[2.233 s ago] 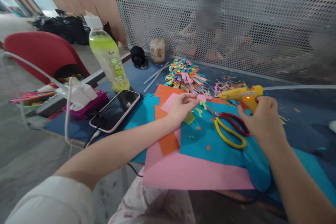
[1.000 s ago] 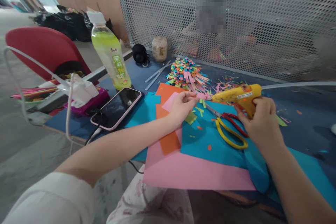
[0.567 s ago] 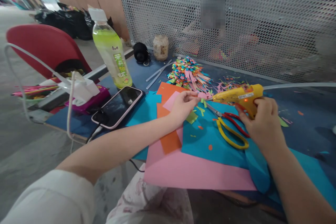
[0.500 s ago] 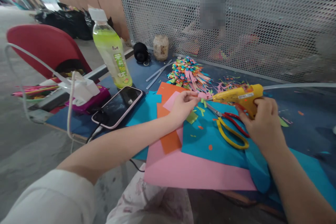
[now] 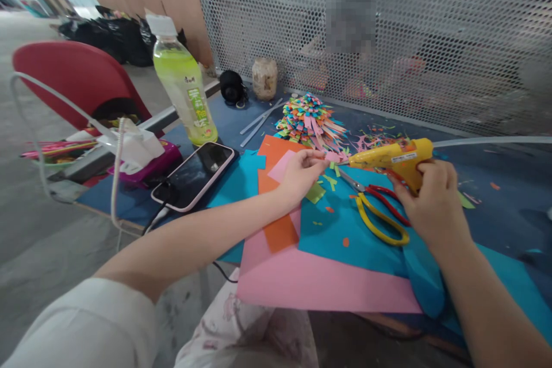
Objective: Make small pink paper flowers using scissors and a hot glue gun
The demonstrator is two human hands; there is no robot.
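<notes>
My right hand (image 5: 435, 195) is wrapped round the handle of a yellow hot glue gun (image 5: 390, 156), its nozzle pointing left. Just ahead of that nozzle, my left hand (image 5: 304, 172) pinches a small strip of pink paper (image 5: 335, 157). Behind the strip stands a fringed paper cone (image 5: 310, 121) in many colours. Scissors (image 5: 379, 215) with one red and one yellow handle lie below the glue gun. Under my hands are blue paper (image 5: 345, 259), orange paper (image 5: 276, 233) and a large pink sheet (image 5: 302, 284), with green scraps (image 5: 331, 182) on top.
On the left are a phone (image 5: 194, 175) with a cable, a drink bottle (image 5: 185, 86) and a purple tissue box (image 5: 149, 164). Glue sticks (image 5: 259, 122), a jar (image 5: 264, 78) and a black round object (image 5: 232, 87) lie farther back. A perforated metal screen (image 5: 276, 17) borders the table.
</notes>
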